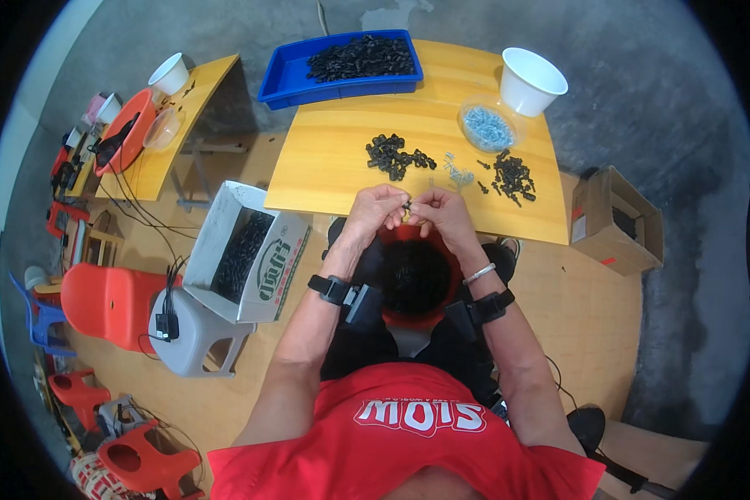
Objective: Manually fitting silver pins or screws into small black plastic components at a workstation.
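My left hand [375, 208] and my right hand [443, 217] meet at the table's near edge, fingertips pinched together. Between them is a small black part [407, 205], with a bit of yellow just below; its exact shape is mostly covered by my fingers. Beyond my hands, a pile of small black parts [387, 157] lies on the yellow table [325, 158]. To its right are a few loose silvery screw-like pieces [457, 173] and a heap of black, thin-stemmed pieces [512, 177]. Below my hands, a red bucket [457, 271] between my legs holds a dark mass.
A blue tray [283, 83] of black parts stands at the back, with a white bucket [533, 82] and a clear tub of silvery-blue pieces [487, 127] to the right. Cartons [262, 287] [617, 221] flank the table. Left are a grey stool [196, 333], red chair [108, 304] and cables.
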Motion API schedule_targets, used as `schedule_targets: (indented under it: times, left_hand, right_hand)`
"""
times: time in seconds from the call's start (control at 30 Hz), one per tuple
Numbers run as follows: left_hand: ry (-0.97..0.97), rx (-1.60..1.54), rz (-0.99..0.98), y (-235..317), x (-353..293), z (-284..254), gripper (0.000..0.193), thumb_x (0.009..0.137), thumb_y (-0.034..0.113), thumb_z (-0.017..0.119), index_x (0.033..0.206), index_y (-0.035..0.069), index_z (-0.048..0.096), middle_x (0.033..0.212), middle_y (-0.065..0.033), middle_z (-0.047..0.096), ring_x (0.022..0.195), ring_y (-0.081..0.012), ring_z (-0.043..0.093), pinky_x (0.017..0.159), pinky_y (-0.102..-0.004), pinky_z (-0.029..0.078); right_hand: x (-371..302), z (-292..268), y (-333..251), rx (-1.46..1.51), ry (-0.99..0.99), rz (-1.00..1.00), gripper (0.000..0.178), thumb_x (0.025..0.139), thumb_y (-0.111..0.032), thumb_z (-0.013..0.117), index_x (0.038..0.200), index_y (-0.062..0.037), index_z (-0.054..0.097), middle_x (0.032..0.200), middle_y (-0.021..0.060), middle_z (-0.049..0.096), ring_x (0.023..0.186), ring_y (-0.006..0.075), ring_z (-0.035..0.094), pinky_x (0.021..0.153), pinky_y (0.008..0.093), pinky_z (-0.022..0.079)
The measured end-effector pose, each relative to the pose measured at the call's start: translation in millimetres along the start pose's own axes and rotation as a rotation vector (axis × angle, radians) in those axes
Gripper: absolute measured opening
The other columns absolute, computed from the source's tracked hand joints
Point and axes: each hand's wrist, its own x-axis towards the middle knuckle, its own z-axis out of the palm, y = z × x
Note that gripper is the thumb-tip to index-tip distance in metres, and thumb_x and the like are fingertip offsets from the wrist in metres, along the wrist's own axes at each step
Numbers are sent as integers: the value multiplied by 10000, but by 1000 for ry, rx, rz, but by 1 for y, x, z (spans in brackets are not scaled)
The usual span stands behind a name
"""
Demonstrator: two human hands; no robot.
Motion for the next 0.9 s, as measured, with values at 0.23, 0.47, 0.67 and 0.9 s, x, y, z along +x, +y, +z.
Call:
schedule_targets:
  times: [0.23,0.47,0.67,0.9]
  left_hand:
    - [23,359,128,6,13,3,101,890,77,582,928,13,650,642,-4,602,489,-47,531,439,-179,429]
    - [60,561,224,5,1,11,156,873,34,574,999,15,663,682,-20,617,536,-65,551,493,-213,457]
    - [164,969,715,-8,4,16,223,773,-2,622,985,47,671,860,-94,638,721,-231,622,638,-307,491]
    - [165,1003,779,-12,-2,22,238,756,7,632,990,45,659,865,-120,633,784,-278,614,688,-333,491]
  right_hand:
    - [7,11,20,-688,268,-368,121,751,-116,676,740,-11,615,692,95,614,599,211,599,530,346,459]
    - [0,17,11,-1080,387,-458,142,733,-197,687,730,-69,625,774,110,578,738,323,588,640,412,457]
    - [-6,13,8,-1134,393,-440,133,731,-193,690,742,-78,625,784,100,577,751,314,591,636,414,458]
    - [-7,0,8,-1111,294,-537,87,744,-139,663,788,-66,646,779,118,595,743,313,601,650,394,472]
